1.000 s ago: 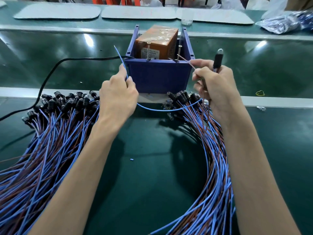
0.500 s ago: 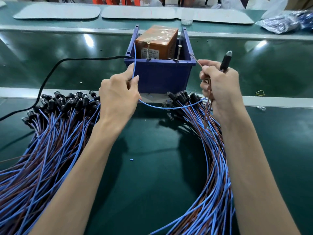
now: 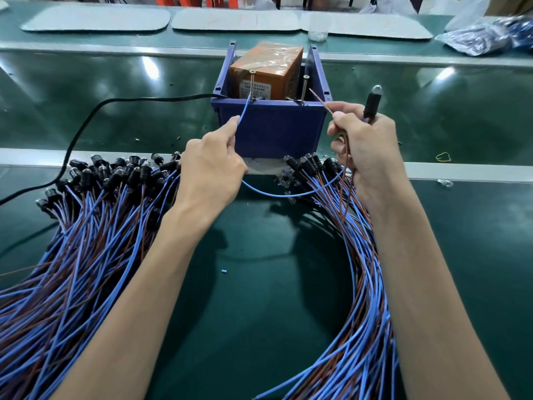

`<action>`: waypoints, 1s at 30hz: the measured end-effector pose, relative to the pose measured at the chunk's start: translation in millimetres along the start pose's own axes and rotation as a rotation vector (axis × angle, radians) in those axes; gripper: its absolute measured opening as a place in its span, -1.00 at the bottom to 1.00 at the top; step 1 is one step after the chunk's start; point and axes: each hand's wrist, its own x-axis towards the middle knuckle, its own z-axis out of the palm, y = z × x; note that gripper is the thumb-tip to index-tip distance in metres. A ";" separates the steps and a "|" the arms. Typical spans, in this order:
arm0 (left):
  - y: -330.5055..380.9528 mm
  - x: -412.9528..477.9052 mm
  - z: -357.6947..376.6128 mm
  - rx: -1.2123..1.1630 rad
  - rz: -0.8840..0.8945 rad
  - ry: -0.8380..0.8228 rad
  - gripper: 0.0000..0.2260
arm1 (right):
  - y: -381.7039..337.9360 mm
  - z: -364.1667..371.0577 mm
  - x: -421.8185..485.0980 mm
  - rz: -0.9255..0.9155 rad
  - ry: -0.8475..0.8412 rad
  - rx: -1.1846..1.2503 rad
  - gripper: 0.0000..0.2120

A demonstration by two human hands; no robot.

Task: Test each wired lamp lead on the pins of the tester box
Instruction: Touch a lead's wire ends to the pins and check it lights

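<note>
The blue tester box (image 3: 271, 128) stands on the bench with an orange unit (image 3: 268, 72) inside and two upright screw pins, left pin (image 3: 252, 85) and right pin (image 3: 304, 89). My left hand (image 3: 212, 174) pinches a blue wire (image 3: 243, 111) whose tip touches the left pin. My right hand (image 3: 363, 148) grips a black lamp (image 3: 372, 103) upright and pinches the brown wire (image 3: 318, 101), its tip close beside the right pin. The lamp's lens looks unlit.
Two heaps of blue-and-brown wired lamps lie on the green mat, one at the left (image 3: 95, 203) and one at the right (image 3: 346, 255). A black power cable (image 3: 86, 125) runs left from the box. Grey pads (image 3: 95, 20) and a plastic bag (image 3: 487, 36) sit at the back.
My left hand swung the blue wire's tip rightward onto the left pin. My right hand shifted right and brought the brown wire's tip beside the right pin.
</note>
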 end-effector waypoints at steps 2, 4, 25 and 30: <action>-1.1 0.5 0.9 -0.001 0.015 0.009 -0.57 | 0.1 0.2 -0.8 0.003 -0.011 -0.005 -0.74; -2.8 1.1 1.6 0.001 0.023 0.017 -0.60 | 0.4 0.6 -1.0 0.007 -0.016 -0.003 -0.75; 0.3 -1.0 4.0 -0.063 0.063 -0.019 -0.58 | 0.1 0.5 -2.6 -0.008 -0.105 0.009 -0.75; -0.5 -0.3 5.0 -0.061 0.070 -0.025 -0.58 | -1.8 0.2 -4.2 -0.012 -0.102 0.004 -0.76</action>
